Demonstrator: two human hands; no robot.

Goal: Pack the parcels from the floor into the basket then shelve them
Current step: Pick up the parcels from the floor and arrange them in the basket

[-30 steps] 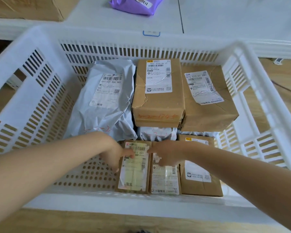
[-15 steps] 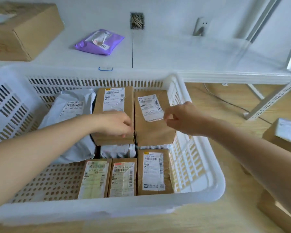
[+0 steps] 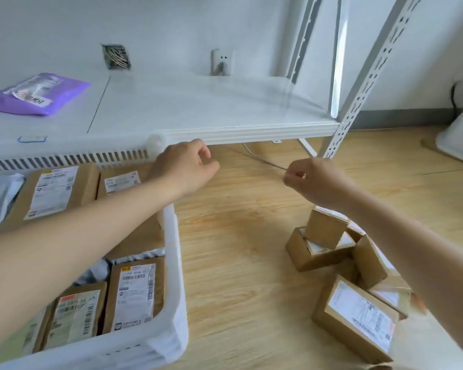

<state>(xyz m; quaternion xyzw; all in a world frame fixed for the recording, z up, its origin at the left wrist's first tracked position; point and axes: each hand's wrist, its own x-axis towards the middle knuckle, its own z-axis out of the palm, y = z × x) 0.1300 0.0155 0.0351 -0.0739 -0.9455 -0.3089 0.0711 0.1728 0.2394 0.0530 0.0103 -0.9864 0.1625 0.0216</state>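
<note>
Both hands are up over the wood floor (image 3: 238, 236) right of the white basket (image 3: 175, 263), holding nothing. Left hand (image 3: 185, 166) hangs at the basket's far right corner, fingers loosely curled; right hand (image 3: 313, 180) is further right, fingers curled in too. Brown parcels (image 3: 137, 295) sit packed inside the basket, and a pile of cardboard boxes (image 3: 356, 313) lies on the floor well right of it.
</note>
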